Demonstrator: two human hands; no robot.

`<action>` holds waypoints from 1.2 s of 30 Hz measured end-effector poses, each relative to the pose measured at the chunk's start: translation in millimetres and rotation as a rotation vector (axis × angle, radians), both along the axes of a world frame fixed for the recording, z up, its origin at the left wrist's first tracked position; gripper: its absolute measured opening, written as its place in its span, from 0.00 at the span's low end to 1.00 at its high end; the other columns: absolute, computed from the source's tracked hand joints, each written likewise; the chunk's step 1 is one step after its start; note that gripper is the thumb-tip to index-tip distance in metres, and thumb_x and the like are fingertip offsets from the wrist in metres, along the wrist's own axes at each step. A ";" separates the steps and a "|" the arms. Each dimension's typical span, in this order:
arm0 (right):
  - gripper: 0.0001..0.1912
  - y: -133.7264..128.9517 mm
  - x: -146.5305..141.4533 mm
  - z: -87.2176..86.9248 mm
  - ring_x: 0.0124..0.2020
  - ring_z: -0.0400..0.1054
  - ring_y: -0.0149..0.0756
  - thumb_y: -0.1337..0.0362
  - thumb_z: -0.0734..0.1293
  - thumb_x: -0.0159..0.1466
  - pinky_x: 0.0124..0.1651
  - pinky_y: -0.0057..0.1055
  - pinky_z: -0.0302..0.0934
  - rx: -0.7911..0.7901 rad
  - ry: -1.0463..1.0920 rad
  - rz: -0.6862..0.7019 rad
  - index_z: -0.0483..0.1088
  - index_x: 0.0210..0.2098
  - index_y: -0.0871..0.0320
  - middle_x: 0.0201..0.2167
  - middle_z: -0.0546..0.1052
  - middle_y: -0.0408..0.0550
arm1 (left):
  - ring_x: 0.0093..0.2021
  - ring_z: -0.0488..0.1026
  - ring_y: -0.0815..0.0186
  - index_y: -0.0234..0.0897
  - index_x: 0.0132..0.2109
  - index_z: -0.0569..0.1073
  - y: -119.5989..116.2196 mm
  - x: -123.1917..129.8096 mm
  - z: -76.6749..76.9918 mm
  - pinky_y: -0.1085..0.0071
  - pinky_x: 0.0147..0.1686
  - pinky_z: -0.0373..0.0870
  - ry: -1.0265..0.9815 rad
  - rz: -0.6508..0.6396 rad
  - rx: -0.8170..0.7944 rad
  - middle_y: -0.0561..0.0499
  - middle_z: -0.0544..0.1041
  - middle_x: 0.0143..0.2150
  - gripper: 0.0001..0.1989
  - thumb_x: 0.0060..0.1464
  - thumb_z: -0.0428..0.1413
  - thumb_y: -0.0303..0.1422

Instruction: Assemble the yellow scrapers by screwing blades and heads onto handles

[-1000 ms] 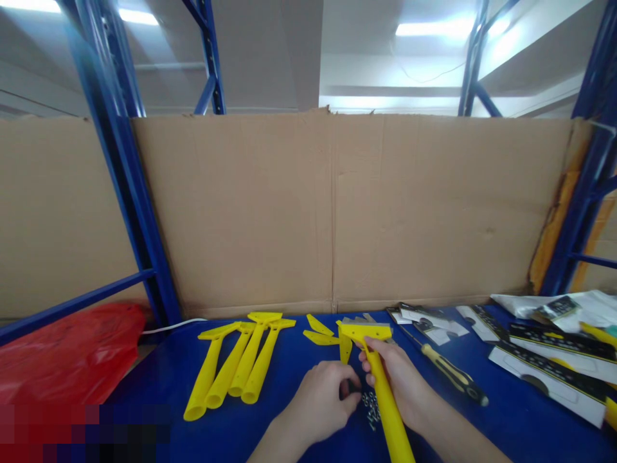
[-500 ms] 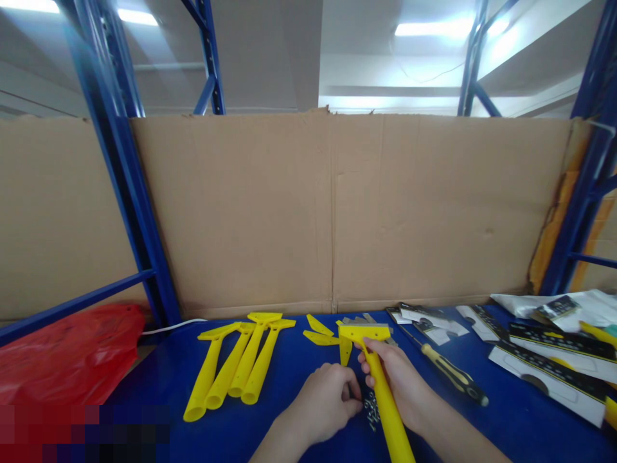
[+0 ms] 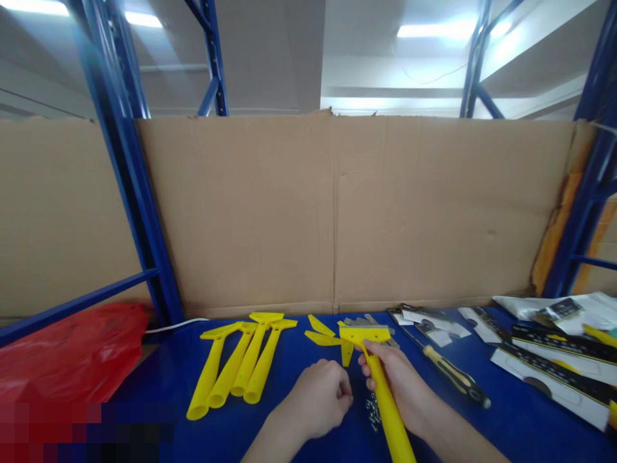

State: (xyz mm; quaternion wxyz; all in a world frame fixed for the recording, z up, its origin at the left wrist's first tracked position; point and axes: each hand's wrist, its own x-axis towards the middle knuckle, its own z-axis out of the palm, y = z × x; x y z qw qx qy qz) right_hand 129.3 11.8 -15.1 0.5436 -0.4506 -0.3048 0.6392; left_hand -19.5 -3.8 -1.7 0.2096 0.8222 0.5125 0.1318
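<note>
My right hand (image 3: 396, 376) is wrapped round the handle of a yellow scraper (image 3: 393, 421), whose wide head points away from me. My left hand (image 3: 322, 397) is beside it with the fingers curled together; whatever they may hold is hidden. Between the hands, a small pile of screws (image 3: 373, 413) lies on the blue table, partly covered by the scraper. Loose yellow plastic plates (image 3: 322, 338) lie beyond my left hand. Behind the scraper head, grey metal blades (image 3: 369, 318) show in part.
Several yellow scraper handles (image 3: 259, 360) lie in a row at left on the blue table (image 3: 168, 366). At right are a screwdriver (image 3: 453, 373) and black-and-white card packaging (image 3: 552, 386). A red plastic bag (image 3: 81, 350) sits far left; a cardboard panel (image 3: 260, 212) stands behind.
My left hand has drawn back slightly to the left, away from the screws, with its fingers curled in. My right hand holds the scraper in nearly the same place.
</note>
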 end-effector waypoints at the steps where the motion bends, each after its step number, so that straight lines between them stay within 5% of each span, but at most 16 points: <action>1: 0.08 -0.1 0.0 -0.5 0.15 0.61 0.25 0.68 0.61 0.63 0.14 0.19 0.55 0.002 0.002 0.001 0.68 0.29 0.63 0.17 0.70 0.43 | 0.30 0.74 0.61 0.40 0.30 0.78 -0.3 0.2 -0.6 0.68 0.35 0.64 0.035 -0.005 0.059 0.51 0.79 0.27 0.09 0.48 0.52 0.28; 6: 0.06 -0.9 0.9 -1.6 0.16 0.62 0.25 0.68 0.62 0.63 0.15 0.19 0.55 0.008 0.007 0.008 0.68 0.31 0.63 0.17 0.70 0.42 | 0.33 0.75 0.58 0.40 0.33 0.75 3.0 -0.9 -8.7 0.67 0.33 0.63 0.086 0.027 0.180 0.48 0.78 0.30 0.11 0.52 0.48 0.27; 19: 0.09 -5.7 -4.4 3.8 0.14 0.60 0.24 0.68 0.62 0.62 0.14 0.19 0.54 -0.007 -0.020 0.048 0.69 0.26 0.63 0.17 0.70 0.43 | 0.37 0.70 0.62 0.38 0.29 0.71 26.4 1.5 -23.6 0.67 0.37 0.67 -0.623 0.308 0.327 0.49 0.72 0.33 0.08 0.54 0.50 0.33; 36: 0.06 -13.2 -8.9 7.6 0.14 0.60 0.24 0.69 0.63 0.61 0.14 0.20 0.54 -0.022 -0.047 0.082 0.67 0.27 0.62 0.17 0.71 0.42 | 0.39 0.71 0.61 0.39 0.30 0.73 31.8 4.3 -24.5 0.64 0.39 0.69 -0.681 0.337 0.369 0.49 0.73 0.35 0.07 0.53 0.52 0.34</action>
